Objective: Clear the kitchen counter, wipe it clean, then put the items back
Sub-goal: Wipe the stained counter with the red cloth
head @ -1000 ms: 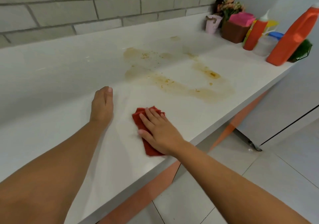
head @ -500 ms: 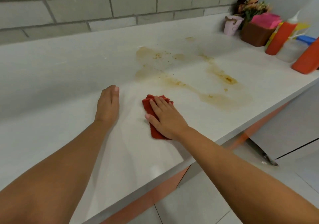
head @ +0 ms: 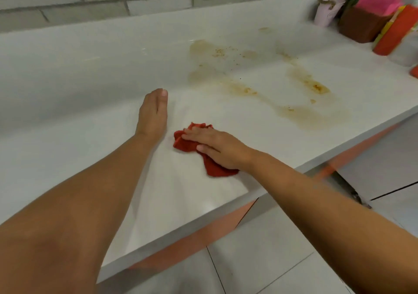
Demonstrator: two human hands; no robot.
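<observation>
Red terry cloth, crumpled, is pressed onto the glossy white counter near its front edge by the right hand, fingers laid straight over it, not curled round. Its long axis is seen to run from ten o'clock to four o'clock, the bunched end pointing at the left hand, rested open on the counter just beside. Wiping is judged the step in hand; a sweep toward the brown spill stains at two o'clock is called for next. Cleared items, among them a brown box, are grouped beyond.
</observation>
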